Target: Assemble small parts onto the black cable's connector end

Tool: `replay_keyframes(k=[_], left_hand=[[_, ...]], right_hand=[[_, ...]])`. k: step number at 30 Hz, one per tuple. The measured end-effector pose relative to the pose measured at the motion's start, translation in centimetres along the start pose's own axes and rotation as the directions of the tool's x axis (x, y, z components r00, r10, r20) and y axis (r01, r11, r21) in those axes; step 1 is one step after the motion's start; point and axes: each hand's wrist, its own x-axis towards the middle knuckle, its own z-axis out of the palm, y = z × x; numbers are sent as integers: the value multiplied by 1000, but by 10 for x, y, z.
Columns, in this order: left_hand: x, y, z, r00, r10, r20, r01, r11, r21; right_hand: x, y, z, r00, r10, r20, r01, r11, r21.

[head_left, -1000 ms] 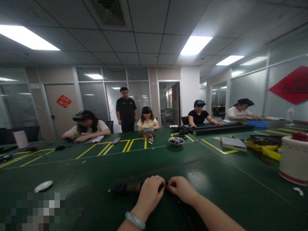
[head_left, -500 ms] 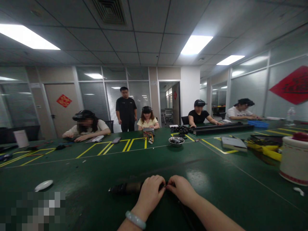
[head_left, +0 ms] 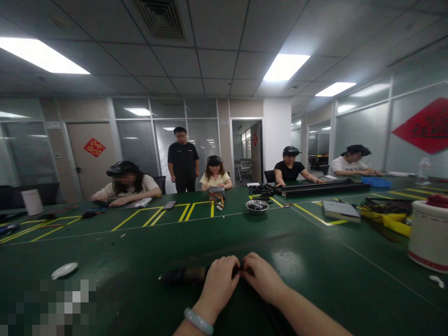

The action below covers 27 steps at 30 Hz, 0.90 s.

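Both hands sit low on the green table (head_left: 140, 242), at about 6 o'clock. The left hand (head_left: 220, 280) is curled over the right end of a dark tube (head_left: 184, 275), fingers pinched shut on it. The right hand (head_left: 261, 276) meets it there, fingertips pressed on the same end. The tube lies flat, pointing toward 9 o'clock. Since a moment ago, the hands have hardly moved; they just look a tiny bit closer together. A small white dish (head_left: 64, 269) rests far off at 9 o'clock.
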Motion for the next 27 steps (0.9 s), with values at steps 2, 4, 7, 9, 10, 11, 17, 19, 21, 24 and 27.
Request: replay_keyframes(k=[2,4,7,9,10,11,17,19,21,24,27], left_hand=[[0,1,0,1000,-10,6,10,1000,12],[0,1,0,1000,3,3,-3,1000,22],[0,2,-1,1000,21,-5,-21,1000,19],[0,2,-1,1000,31,-6,-31,999,19],[0,2,-1,999,34,-7,-34,999,21],[0,2,-1,999,38,-9,-38,999,23],[0,2,2,1000,22,-5,-22,1000,22],[0,0,3,1000,23,-17,-23,1000,-9],[-1,-3,4,998,39,-57,-43,997,-59],[-3,-9,5,991,62,-115,-74,991,-108],[-4,-13,6,989,68,-134,-82,991,-103]], right_hand=[[1,1,1,1000,2,11,-2,1000,-2],[2,3,1,1000,9,21,-9,1000,-7],[2,4,3,1000,11,18,-11,1000,-6],[2,4,5,1000,10,9,-10,1000,-11],[2,4,5,1000,9,4,-9,1000,-15],[2,4,6,1000,10,-3,-10,1000,-19],[2,-3,7,1000,1,-22,-2,1000,-25],[3,-4,8,1000,4,-15,-4,1000,-15],[6,-1,9,1000,1,-3,-1,1000,-2],[15,14,9,1000,23,-11,-23,999,-33],[22,41,-6,995,89,-49,-94,990,-104]])
